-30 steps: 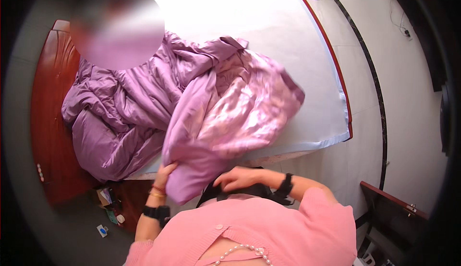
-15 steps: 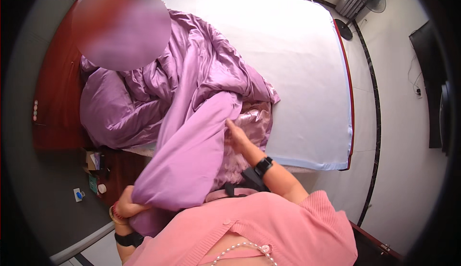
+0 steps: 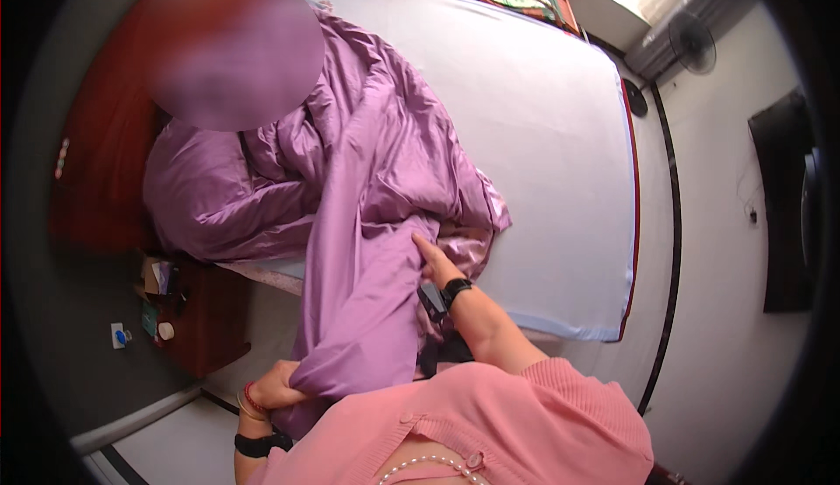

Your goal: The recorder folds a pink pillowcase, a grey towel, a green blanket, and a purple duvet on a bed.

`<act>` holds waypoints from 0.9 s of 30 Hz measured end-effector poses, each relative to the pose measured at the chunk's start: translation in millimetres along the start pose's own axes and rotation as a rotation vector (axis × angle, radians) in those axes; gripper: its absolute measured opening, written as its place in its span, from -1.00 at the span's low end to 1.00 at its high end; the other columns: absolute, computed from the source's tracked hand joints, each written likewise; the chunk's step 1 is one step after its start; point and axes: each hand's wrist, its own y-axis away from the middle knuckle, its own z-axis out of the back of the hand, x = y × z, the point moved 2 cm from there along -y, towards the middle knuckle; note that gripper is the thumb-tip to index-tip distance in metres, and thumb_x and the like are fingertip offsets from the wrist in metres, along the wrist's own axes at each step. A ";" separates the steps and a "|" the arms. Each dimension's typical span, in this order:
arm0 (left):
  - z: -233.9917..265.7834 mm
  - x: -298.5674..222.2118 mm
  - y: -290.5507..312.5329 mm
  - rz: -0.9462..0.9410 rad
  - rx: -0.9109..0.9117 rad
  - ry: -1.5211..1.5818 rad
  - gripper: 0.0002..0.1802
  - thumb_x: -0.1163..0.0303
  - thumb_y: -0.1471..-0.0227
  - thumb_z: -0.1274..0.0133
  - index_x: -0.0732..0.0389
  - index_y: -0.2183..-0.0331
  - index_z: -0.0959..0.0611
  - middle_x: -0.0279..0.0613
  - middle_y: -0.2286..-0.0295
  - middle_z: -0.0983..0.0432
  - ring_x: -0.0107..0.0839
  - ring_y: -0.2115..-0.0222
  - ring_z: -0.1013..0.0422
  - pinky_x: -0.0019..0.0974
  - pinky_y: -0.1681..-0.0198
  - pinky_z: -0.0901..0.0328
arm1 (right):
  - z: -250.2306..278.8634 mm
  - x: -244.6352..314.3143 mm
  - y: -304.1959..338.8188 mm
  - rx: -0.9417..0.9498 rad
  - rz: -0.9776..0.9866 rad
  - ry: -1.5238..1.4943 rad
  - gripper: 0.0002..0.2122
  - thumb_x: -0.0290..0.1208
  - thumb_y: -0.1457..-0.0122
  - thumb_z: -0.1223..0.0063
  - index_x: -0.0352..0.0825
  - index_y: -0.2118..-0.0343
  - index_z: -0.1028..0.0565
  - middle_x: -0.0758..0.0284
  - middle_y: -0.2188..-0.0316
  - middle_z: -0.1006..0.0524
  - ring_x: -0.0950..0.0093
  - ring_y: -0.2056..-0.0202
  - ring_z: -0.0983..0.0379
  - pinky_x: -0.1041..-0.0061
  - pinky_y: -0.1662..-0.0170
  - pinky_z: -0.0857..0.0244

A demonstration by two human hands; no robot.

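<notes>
A shiny purple duvet [image 3: 372, 157] lies bunched over the left part of the bed, with one long fold hanging over the near edge toward my body. My left hand [image 3: 282, 386] is closed on the near end of that fold, at the lower left. Against the fold's right edge rests my right hand [image 3: 437, 264], with a finger stretched out along the cloth; its other fingers are partly hidden. Beside it the duvet's paler, glossy pink underside [image 3: 468, 247] shows.
A pale fitted sheet [image 3: 551, 170] covers the mattress on the right. The reddish headboard [image 3: 105, 161] stands at the left, with a brown nightstand [image 3: 210, 323] holding small boxes near me. A fan [image 3: 691, 43] stands at the far right, and a dark screen [image 3: 787, 214] is on the right wall.
My left hand has moved right, nearer my right hand, carrying the duvet's end along. The hanging fold is narrower, and less of the pink underside shows. The whole view has shifted slightly.
</notes>
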 end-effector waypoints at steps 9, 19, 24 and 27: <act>-73.0 11.4 -59.8 -0.030 -0.026 -0.002 -0.58 0.42 0.19 -0.08 0.32 0.20 -0.46 -0.25 0.29 -0.46 -0.54 0.29 -0.33 -0.43 0.19 -0.22 | 32.8 207.5 79.8 0.359 0.880 -0.379 -0.88 -0.47 0.05 0.14 -0.38 0.43 -0.35 0.32 0.55 -0.36 0.42 0.51 -0.33 0.46 0.40 -0.31; -236.7 34.5 -186.8 -0.203 0.418 -0.144 -0.61 0.35 0.08 0.04 0.26 0.15 -0.43 -0.13 0.21 -0.39 -0.43 0.19 -0.29 -0.38 0.08 -0.15 | -10.0 -145.8 56.1 -2.158 -1.333 -2.683 -0.84 -0.42 0.08 0.15 -0.35 0.44 -0.43 0.11 0.52 -0.44 0.28 0.45 -0.37 0.34 0.38 -0.21; -274.4 -16.4 -221.9 0.041 0.319 0.005 -0.69 0.49 0.18 0.04 0.29 0.27 -0.51 -0.24 0.35 -0.47 -0.49 0.30 -0.34 -0.42 0.17 -0.22 | 72.2 -16.9 83.0 -2.540 -1.680 -3.022 -0.75 -0.28 0.12 0.05 -0.36 0.43 -0.46 0.25 0.56 -0.46 0.38 0.49 -0.34 0.40 0.40 -0.21; -250.5 -105.6 -278.3 -0.301 -0.021 -0.560 -0.70 0.51 0.19 0.09 0.28 0.30 -0.53 -0.12 0.37 -0.49 -0.37 0.30 -0.40 -0.38 0.21 -0.26 | 107.9 193.4 147.6 -1.459 -2.423 -3.370 -0.71 -0.25 0.08 0.11 -0.36 0.35 -0.40 0.24 0.46 -0.41 0.38 0.40 -0.31 0.40 0.33 -0.19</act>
